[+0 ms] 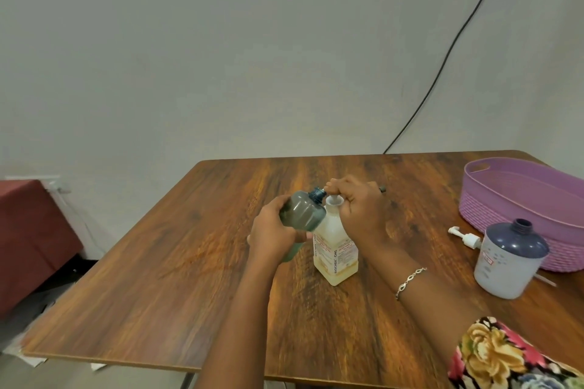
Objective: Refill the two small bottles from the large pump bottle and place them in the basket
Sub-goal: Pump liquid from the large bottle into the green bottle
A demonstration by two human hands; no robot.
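Observation:
The large pump bottle [335, 249], pale yellow with a white label, stands upright in the middle of the table. My right hand [360, 211] grips its white pump head from above. My left hand [271, 230] holds a small grey-blue translucent bottle [301, 213], tilted so its open neck sits right at the pump nozzle. A second small bottle [508, 259], blue-topped with a white body and no cap, stands at the right beside the purple basket [518, 199]. A loose white pump cap [466, 237] lies between them.
The wooden table [189, 262] ends near me and at the left; a grey wall is behind it. A black cable [442, 66] runs down the wall to the table's back edge. A dark red piece of furniture [28, 230] stands at the left.

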